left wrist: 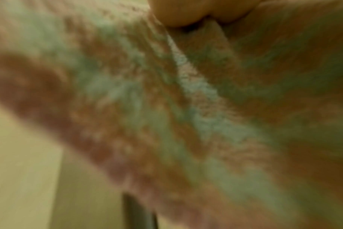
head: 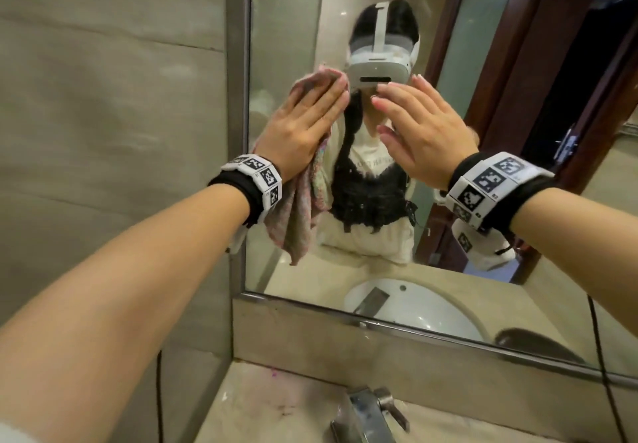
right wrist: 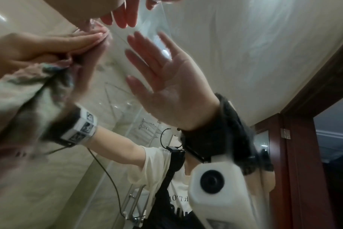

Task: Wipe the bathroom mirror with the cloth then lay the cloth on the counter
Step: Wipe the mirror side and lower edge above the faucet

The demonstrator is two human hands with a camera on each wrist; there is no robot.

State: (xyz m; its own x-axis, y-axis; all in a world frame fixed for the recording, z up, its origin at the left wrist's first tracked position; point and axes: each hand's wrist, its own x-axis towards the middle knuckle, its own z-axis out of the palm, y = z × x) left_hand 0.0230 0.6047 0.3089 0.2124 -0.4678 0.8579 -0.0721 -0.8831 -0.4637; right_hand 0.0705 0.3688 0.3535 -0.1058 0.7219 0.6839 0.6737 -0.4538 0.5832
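While our left hand presses the cloth flat-fingered against the mirror, our right hand hovers open beside it, above the tabletop.

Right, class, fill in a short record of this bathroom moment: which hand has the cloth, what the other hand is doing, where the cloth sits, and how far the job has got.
cloth hand: left hand, flat, pressing the cloth against the mirror
cloth: pink mottled, lower part hanging loose below the wrist
other hand: right hand, fingers straight, raised at the glass, holding nothing
below: counter with a metal faucet
stage: wiping under way; cloth not yet on the counter
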